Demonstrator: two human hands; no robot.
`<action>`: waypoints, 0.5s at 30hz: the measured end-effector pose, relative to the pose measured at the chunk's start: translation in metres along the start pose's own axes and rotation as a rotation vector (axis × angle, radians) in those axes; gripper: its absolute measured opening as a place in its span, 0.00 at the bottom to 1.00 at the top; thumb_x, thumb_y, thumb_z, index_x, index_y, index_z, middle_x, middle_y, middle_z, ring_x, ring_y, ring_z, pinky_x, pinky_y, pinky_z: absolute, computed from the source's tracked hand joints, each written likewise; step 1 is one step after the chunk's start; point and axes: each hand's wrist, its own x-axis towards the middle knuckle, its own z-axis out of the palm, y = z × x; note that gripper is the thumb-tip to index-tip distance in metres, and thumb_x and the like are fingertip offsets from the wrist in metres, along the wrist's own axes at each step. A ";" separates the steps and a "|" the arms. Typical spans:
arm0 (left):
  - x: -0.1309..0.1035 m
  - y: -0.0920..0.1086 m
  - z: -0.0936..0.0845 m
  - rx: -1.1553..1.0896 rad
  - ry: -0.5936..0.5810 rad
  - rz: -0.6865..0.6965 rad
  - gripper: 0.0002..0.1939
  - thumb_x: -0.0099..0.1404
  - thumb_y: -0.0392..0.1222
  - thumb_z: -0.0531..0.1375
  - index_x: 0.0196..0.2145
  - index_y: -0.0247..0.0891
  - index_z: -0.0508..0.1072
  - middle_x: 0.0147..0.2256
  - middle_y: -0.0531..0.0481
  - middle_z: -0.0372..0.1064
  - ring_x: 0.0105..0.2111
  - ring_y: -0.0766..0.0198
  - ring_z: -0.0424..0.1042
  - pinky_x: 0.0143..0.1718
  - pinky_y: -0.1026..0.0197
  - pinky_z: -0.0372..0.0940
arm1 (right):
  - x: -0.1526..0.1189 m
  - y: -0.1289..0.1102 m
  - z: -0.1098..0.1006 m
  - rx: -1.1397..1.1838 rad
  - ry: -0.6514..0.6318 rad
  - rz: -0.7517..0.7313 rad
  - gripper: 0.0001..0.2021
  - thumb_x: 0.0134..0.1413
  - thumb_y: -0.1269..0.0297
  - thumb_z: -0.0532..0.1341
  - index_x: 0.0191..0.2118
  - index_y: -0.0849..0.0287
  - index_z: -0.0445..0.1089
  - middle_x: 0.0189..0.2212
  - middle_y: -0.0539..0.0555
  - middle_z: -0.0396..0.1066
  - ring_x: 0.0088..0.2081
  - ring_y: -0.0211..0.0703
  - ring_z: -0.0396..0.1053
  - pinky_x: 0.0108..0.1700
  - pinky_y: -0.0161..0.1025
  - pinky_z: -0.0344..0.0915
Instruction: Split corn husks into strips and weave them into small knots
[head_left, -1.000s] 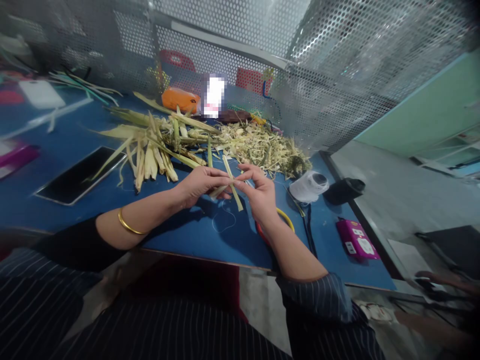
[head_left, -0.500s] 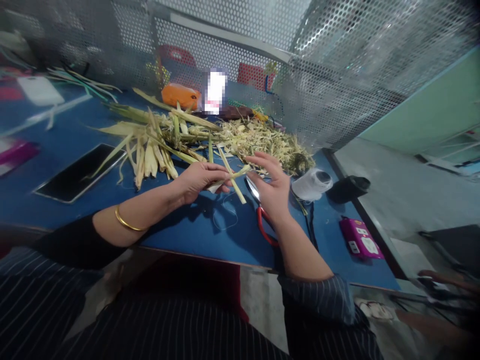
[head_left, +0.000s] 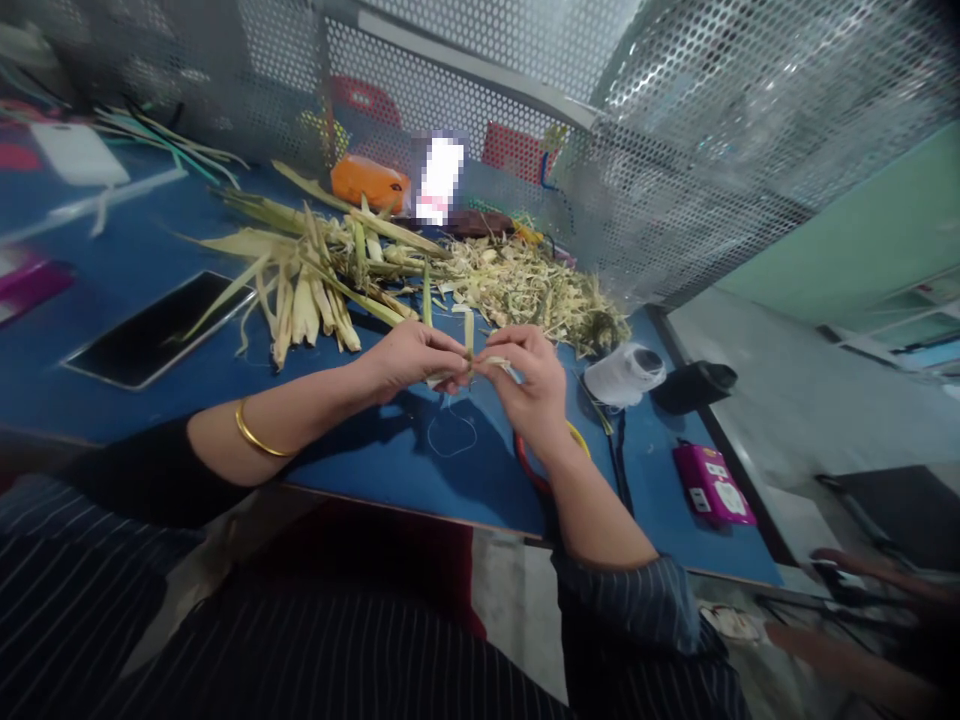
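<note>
My left hand (head_left: 420,360) pinches pale corn husk strips (head_left: 469,330) between thumb and fingers, one strip standing upright from the grip. Fingertips of my right hand (head_left: 529,375) meet it there, closed on another end of the husk. Just below hangs or lies a loop of thin thread (head_left: 452,436); I cannot tell which. Scissors with red and yellow handles (head_left: 531,463) lie partly hidden under my right wrist. Behind my hands are a bundle of corn husks (head_left: 307,310) on the left and a heap of shredded husk (head_left: 525,285) on the right.
A dark tablet or phone (head_left: 157,330) lies left on the blue table (head_left: 420,480). White (head_left: 625,374) and black thread spools (head_left: 694,385) and a purple packet (head_left: 712,485) are at right. An orange packet (head_left: 367,183) and bright blurred screen (head_left: 441,178) stand before a perforated metal screen (head_left: 465,60).
My right hand has moved left and its fingers have closed on the husk beside my left fingertips. The crossing strip has turned from slanting to upright. The view has shifted slightly.
</note>
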 end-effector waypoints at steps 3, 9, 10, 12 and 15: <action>-0.003 0.001 0.002 0.087 -0.056 0.005 0.03 0.50 0.34 0.64 0.24 0.32 0.78 0.22 0.46 0.74 0.21 0.66 0.71 0.26 0.63 0.67 | 0.002 -0.001 0.000 0.268 -0.078 0.276 0.05 0.53 0.63 0.63 0.28 0.55 0.72 0.36 0.52 0.74 0.39 0.43 0.70 0.40 0.41 0.64; -0.007 0.004 0.000 0.122 -0.143 -0.028 0.04 0.50 0.35 0.63 0.22 0.34 0.78 0.22 0.45 0.74 0.21 0.66 0.70 0.26 0.63 0.66 | 0.002 -0.002 0.002 0.524 -0.163 0.442 0.08 0.48 0.59 0.67 0.28 0.57 0.69 0.24 0.47 0.69 0.26 0.36 0.63 0.30 0.36 0.61; -0.007 0.004 0.000 0.119 -0.143 -0.036 0.04 0.50 0.36 0.63 0.23 0.34 0.78 0.22 0.46 0.74 0.21 0.66 0.70 0.26 0.63 0.65 | 0.002 -0.002 0.003 0.552 -0.154 0.460 0.09 0.47 0.59 0.67 0.29 0.56 0.68 0.24 0.47 0.68 0.26 0.35 0.63 0.29 0.36 0.61; -0.006 0.004 -0.001 0.115 -0.138 -0.050 0.04 0.50 0.37 0.65 0.24 0.34 0.79 0.22 0.47 0.73 0.21 0.66 0.68 0.25 0.63 0.64 | 0.002 -0.002 0.005 0.617 -0.125 0.495 0.12 0.45 0.60 0.69 0.32 0.55 0.66 0.24 0.45 0.67 0.25 0.34 0.63 0.29 0.35 0.61; -0.004 0.003 -0.003 0.054 -0.097 -0.058 0.10 0.52 0.46 0.65 0.24 0.35 0.78 0.22 0.47 0.71 0.22 0.66 0.67 0.26 0.63 0.62 | 0.002 -0.002 0.007 0.706 -0.032 0.552 0.14 0.43 0.62 0.69 0.36 0.54 0.64 0.25 0.44 0.67 0.26 0.34 0.64 0.30 0.34 0.62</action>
